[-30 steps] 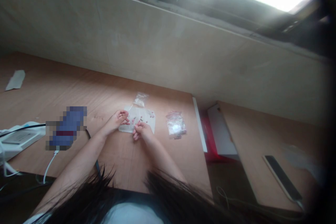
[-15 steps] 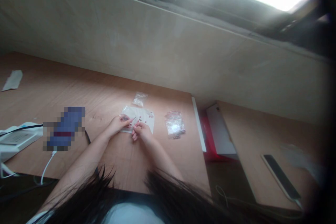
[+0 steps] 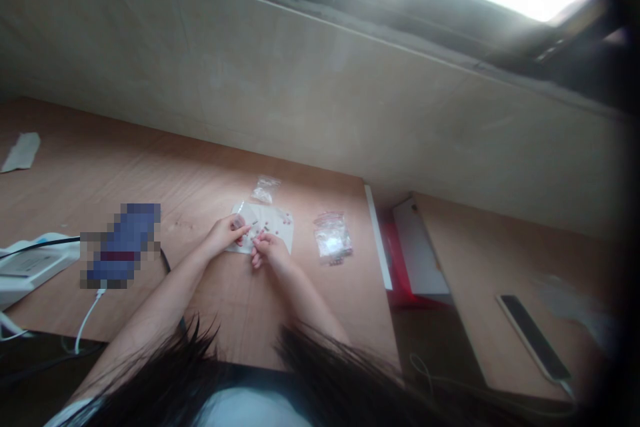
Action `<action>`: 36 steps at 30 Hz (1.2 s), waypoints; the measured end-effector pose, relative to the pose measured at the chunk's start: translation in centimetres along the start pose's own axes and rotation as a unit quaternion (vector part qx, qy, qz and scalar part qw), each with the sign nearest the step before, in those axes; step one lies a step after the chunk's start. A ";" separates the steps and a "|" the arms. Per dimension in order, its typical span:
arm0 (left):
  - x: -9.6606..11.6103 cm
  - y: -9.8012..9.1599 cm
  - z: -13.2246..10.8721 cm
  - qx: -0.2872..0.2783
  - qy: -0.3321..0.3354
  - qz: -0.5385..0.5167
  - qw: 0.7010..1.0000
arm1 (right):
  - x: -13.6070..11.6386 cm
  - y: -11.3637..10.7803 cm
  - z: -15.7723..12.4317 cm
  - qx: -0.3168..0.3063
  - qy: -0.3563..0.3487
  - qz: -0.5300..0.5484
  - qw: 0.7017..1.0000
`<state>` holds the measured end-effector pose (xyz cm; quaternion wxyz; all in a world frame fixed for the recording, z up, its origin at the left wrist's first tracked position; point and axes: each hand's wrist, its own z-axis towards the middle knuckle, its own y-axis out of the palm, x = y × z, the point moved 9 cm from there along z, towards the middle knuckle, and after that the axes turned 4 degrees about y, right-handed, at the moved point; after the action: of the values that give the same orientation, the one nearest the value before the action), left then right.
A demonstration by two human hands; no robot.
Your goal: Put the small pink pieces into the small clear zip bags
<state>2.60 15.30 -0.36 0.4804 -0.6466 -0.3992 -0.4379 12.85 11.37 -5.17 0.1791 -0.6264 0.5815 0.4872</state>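
Note:
A white sheet (image 3: 265,220) dotted with small pink and dark beads lies on the wooden table, under my two hands. My left hand (image 3: 227,233) rests at the sheet's left edge, its fingers curled and pinched toward something small that I cannot make out. My right hand (image 3: 267,251) lies at the sheet's lower edge, fingertips pinched together over the beads. Whatever these fingertips touch is too small to tell. Just beyond the sheet is a small clear plastic bag (image 3: 265,190), and to its right a larger clear bag (image 3: 333,237) with pinkish contents.
The wooden table (image 3: 150,167) runs to a wall. On its left are a white power strip (image 3: 30,267), a pixelated blue object (image 3: 120,247), a white cable (image 3: 87,320) and a paper scrap (image 3: 21,152). A red-and-white box (image 3: 415,253) stands beyond the right edge. Hair hangs across the bottom.
My hands have drawn closer together over the sheet, and my left fingers have curled inward. The whole view has drifted slightly.

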 end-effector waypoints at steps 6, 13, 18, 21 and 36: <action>-0.4 0.2 0.3 0.002 0.005 -0.023 1.000 | 0.2 -0.1 0.2 0.003 0.002 -0.003 1.000; -0.2 0.4 0.6 0.007 0.016 0.042 0.999 | 0.1 0.0 0.2 0.004 0.003 0.009 1.000; -0.3 0.1 0.6 0.018 0.018 0.065 0.998 | 0.0 -0.1 0.1 0.007 0.005 0.017 1.000; 0.1 0.1 0.4 0.011 0.035 0.031 0.999 | 0.2 -0.1 0.1 0.006 0.007 0.013 1.000; 1.0 0.2 0.0 0.008 0.042 0.038 0.998 | -0.3 -0.2 -0.1 0.013 0.002 0.038 0.999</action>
<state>3.12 15.30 0.55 0.5185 -0.6385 -0.3568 -0.4429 13.08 11.45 -4.96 0.1677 -0.6027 0.6116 0.4843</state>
